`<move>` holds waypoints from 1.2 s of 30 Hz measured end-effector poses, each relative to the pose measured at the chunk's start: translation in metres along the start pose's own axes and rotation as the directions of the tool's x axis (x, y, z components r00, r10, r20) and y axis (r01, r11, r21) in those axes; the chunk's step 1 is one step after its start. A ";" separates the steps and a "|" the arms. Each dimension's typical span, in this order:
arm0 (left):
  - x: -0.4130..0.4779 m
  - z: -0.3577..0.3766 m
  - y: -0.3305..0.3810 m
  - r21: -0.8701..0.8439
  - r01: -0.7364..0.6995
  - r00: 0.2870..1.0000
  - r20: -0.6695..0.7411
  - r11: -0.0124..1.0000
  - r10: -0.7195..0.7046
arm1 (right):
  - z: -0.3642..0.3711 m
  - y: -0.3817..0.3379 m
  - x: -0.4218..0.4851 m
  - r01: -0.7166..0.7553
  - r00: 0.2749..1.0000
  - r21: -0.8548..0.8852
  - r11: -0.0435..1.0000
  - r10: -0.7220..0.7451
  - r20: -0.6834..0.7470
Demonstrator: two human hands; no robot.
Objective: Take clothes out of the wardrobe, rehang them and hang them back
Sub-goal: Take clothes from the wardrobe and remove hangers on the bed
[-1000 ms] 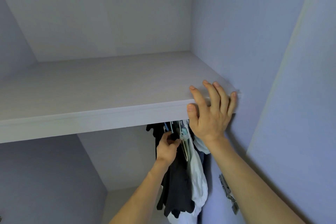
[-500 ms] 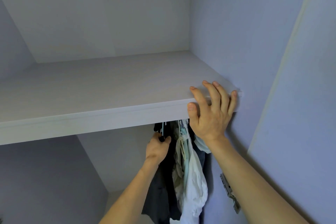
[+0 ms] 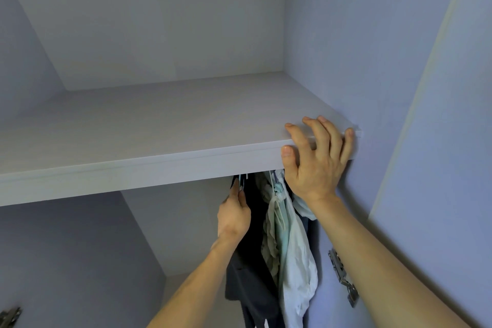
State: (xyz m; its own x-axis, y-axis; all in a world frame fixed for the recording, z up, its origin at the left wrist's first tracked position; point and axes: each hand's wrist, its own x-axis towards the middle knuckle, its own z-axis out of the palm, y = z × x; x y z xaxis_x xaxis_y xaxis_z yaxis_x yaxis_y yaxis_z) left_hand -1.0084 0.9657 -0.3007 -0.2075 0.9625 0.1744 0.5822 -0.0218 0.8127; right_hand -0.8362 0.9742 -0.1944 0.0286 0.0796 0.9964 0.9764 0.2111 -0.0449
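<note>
The left hand [image 3: 234, 217] reaches up under the shelf [image 3: 133, 130], its fingers pressed together and pinching the neck of a hanger [image 3: 241, 183] just above the knuckles. The hook and the rail it would sit on are hidden behind the shelf's front edge. From that hanger a dark garment [image 3: 253, 277] drops straight down past the wrist with its long axis vertical, so the task's thing lies directly above and below this hand, which is by far the nearer of the 2. Freeing it probably means a short lift, then a pull outward under the shelf lip, and there seems little headroom. Just to the right hang pale clothes [image 3: 295, 250], bunched and touching the dark one; they may drag along. The right hand [image 3: 316, 161] is spread, 4 fingers draped over the shelf's top and the thumb against its front edge, holding nothing. Beyond it stand the wardrobe's side wall and an open door [image 3: 439, 141], with a metal hinge [image 3: 342, 278] low on the wall.
</note>
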 end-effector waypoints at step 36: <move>-0.300 -0.163 -0.136 0.321 0.118 0.976 -0.211 0.940 -0.051 | -0.120 -0.218 -0.175 -0.472 0.453 0.584 0.660 -0.387 0.803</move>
State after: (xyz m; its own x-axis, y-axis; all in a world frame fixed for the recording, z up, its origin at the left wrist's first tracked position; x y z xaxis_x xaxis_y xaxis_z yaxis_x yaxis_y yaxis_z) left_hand -1.1538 0.6357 -0.3733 -0.3982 0.8835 0.2466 0.7747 0.1799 0.6062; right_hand -1.0281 0.7973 -0.3505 -0.5366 0.7371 0.4107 0.5064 0.6707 -0.5420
